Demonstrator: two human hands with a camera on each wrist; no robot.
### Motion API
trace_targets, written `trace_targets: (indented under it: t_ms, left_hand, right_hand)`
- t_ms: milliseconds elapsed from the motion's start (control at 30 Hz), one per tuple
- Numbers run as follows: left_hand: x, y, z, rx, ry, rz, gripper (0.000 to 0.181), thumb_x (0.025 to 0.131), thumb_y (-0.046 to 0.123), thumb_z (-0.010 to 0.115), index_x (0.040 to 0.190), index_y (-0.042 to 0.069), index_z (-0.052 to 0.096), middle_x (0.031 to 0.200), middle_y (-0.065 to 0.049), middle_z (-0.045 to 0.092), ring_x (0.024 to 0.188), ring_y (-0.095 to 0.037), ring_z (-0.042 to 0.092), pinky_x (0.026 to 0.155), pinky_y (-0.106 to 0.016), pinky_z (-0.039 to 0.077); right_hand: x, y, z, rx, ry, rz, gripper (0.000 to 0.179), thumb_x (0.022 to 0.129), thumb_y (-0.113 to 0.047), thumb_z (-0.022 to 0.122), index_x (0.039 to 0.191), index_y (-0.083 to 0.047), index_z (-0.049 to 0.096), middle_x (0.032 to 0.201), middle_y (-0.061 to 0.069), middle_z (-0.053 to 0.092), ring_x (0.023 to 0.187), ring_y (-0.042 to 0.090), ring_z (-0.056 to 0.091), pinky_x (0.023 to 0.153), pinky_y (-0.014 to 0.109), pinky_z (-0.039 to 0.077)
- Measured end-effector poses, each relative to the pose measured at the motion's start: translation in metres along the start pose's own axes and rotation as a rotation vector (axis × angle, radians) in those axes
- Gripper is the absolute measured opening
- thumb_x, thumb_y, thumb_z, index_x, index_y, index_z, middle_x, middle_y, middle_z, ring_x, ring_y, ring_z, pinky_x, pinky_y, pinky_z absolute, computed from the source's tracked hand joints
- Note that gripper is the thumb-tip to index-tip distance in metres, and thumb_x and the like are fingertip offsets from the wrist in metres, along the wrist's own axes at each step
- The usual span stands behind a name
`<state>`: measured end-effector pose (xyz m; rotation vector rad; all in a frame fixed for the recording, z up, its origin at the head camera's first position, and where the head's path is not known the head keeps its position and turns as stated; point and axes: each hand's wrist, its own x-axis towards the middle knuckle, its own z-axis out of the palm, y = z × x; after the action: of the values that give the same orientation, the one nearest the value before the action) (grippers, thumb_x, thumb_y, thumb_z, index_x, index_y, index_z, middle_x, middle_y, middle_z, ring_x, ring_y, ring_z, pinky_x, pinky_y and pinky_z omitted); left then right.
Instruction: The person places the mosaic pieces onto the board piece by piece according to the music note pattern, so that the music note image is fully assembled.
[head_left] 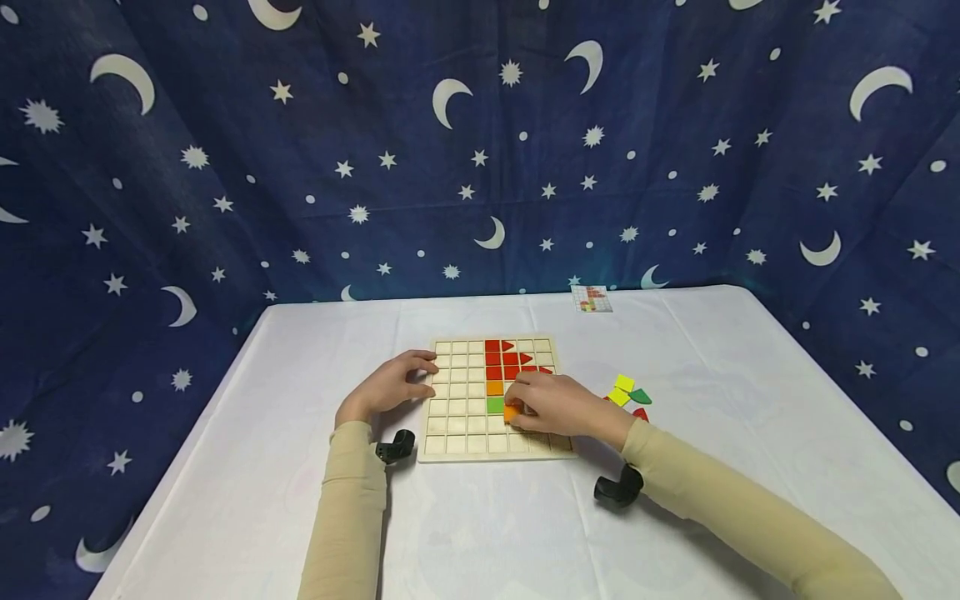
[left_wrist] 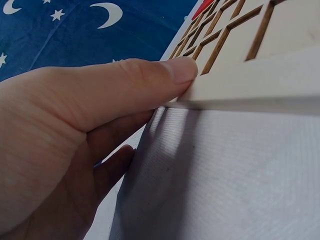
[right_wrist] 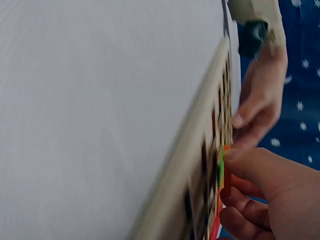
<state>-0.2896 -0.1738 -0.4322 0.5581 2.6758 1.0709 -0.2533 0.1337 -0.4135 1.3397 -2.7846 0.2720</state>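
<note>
Two hands are at a wooden grid board lying on the white-covered surface. The right hand pinches an orange tile between thumb and fingers, at the grid, just beside the green square; whether the tile touches the board I cannot tell. The left hand rests at the board's left edge, thumb on the rim, its fingers loosely spread and apart from the thumb. On the grid, red pieces, squares and triangles, fill three rows toward the far side, with an orange square below them and the green square next. Right of the board lie loose yellow tiles, a green leaf-shaped piece and some red. A small printed card lies by the far edge, before a blue curtain with moons and stars.
</note>
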Motion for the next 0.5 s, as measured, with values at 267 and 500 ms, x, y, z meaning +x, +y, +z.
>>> trace_targets:
  t_ms: [267, 500]
  left_hand:
    - [-0.001, 0.001, -0.001, 0.018, 0.003, 0.021, 0.040, 0.088, 0.017, 0.073, 0.125, 0.004, 0.064, 0.149, -0.010, 0.044, 0.141, -0.031, 0.034, 0.114, -0.047, 0.030]
    - [-0.003, 0.003, -0.001, 0.000, 0.002, 0.012, 0.040, 0.088, 0.016, 0.073, 0.125, 0.003, 0.063, 0.149, -0.010, 0.043, 0.140, -0.031, 0.034, 0.114, -0.048, 0.030]
  right_hand:
    - [0.008, -0.016, 0.008, 0.000, 0.016, -0.004, 0.020, 0.089, -0.032, 0.070, 0.101, -0.016, 0.071, 0.097, -0.003, 0.060, 0.080, 0.009, 0.052, 0.066, 0.022, 0.050]
    - [0.008, -0.018, 0.009, 0.017, 0.028, -0.011, 0.016, 0.089, -0.030, 0.071, 0.099, -0.017, 0.073, 0.095, -0.005, 0.061, 0.079, 0.008, 0.054, 0.068, 0.022, 0.050]
